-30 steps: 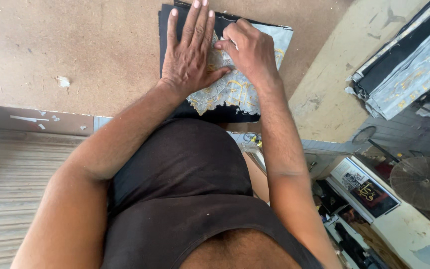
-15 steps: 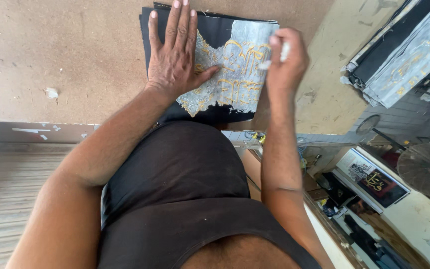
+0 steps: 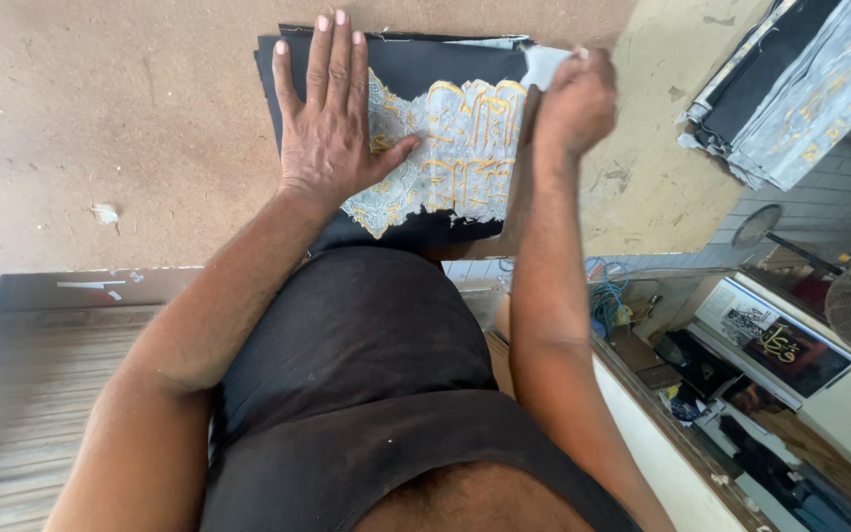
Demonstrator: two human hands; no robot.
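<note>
A black cloth panel (image 3: pixel 416 69) with gold embroidery (image 3: pixel 465 128) lies on the brown worktable (image 3: pixel 100 128). A thin white backing paper (image 3: pixel 386 202) still covers part of the embroidery, with a torn edge. My left hand (image 3: pixel 327 128) presses flat on the panel's left half, fingers spread. My right hand (image 3: pixel 573 103) is closed in a fist on a strip of the white paper (image 3: pixel 544 64) at the panel's right edge, lifted off the cloth.
A stack of similar black and silvery panels (image 3: pixel 790 89) lies at the table's far right. A small paper scrap (image 3: pixel 103 214) sits on the table at left. Below the table edge are framed pictures (image 3: pixel 790 345), blue cable (image 3: pixel 608 296) and clutter on the floor.
My right hand has pulled the white paper to the right across the panel, baring more gold embroidery. My left hand has stayed pressed flat on the cloth.
</note>
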